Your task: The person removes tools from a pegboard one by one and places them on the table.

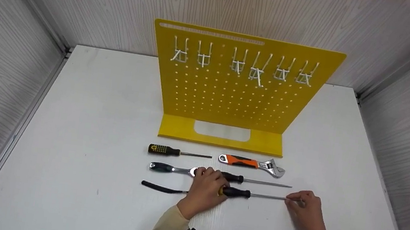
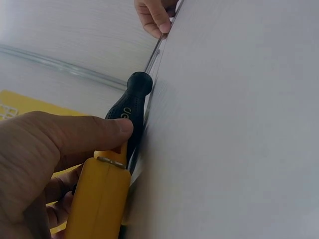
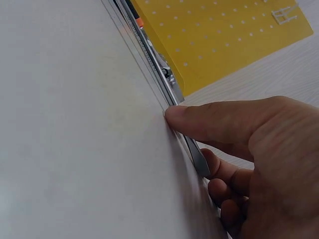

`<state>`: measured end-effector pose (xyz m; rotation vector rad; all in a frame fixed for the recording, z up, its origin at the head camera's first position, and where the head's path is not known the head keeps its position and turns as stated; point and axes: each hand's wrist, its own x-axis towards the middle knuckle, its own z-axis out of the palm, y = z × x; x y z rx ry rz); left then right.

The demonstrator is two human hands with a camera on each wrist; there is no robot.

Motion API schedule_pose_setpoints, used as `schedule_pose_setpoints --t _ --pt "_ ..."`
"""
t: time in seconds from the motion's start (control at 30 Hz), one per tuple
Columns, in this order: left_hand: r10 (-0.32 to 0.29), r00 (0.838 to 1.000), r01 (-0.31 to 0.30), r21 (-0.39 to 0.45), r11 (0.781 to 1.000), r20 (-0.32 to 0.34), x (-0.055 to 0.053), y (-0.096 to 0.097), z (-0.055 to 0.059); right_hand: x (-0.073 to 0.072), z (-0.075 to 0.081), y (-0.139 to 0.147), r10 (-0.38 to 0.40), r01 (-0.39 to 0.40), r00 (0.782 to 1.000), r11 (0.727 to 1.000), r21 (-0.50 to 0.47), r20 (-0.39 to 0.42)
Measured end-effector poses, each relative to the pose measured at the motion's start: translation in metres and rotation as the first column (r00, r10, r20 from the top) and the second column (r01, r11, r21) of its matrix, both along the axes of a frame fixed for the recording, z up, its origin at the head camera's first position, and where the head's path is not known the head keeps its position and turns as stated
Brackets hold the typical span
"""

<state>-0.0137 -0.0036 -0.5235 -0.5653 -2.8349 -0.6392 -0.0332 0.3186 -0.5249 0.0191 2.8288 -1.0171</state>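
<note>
Low over the white table, a long flat-tip screwdriver [image 1: 237,192] with a black and yellow handle lies between both hands. My left hand [image 1: 206,190] grips the handle, its thumb [image 2: 122,130] on the side in the left wrist view. At the other end, my right hand [image 1: 307,211] pinches the metal shaft near the tip. The flat tip [image 3: 200,163] shows beside the fingers in the right wrist view. Just behind is another screwdriver [image 1: 234,178] with a black handle. A silver tool with a dark grip [image 1: 161,167] and a black curved handle [image 1: 161,187] are partly hidden by my left hand.
A yellow pegboard [image 1: 227,94] with several white hooks [image 1: 259,74] stands at the back of the table [image 1: 103,118]. Before its base lie a short screwdriver [image 1: 163,149] and an orange-and-black adjustable wrench [image 1: 242,161]. Walls enclose the table at the back and sides.
</note>
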Motion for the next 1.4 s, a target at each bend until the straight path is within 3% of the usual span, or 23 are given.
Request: schedule_pose_setpoints --t 0.63,0.9,1.17,1.4 --pt "-0.022 0.999 0.021 0.039 0.999 0.037 0.000 -0.005 0.006 0.001 0.004 0.003 -0.017 0.020 0.998 0.998 -0.066 0.055" --pt "-0.022 0.999 0.018 0.100 0.995 0.039 -0.002 -0.012 0.011 0.002 0.010 0.002 -0.040 0.044 0.997 0.997 -0.069 0.068" --pt "0.005 1.000 -0.003 0.152 0.988 -0.018 -0.005 -0.027 0.020 0.005 0.019 -0.007 -0.083 0.077 0.996 0.988 -0.132 -0.038" --pt "0.064 0.996 -0.050 0.203 0.978 -0.062 -0.009 -0.046 0.023 -0.003 0.027 -0.023 -0.084 0.057 0.984 0.984 -0.169 -0.156"
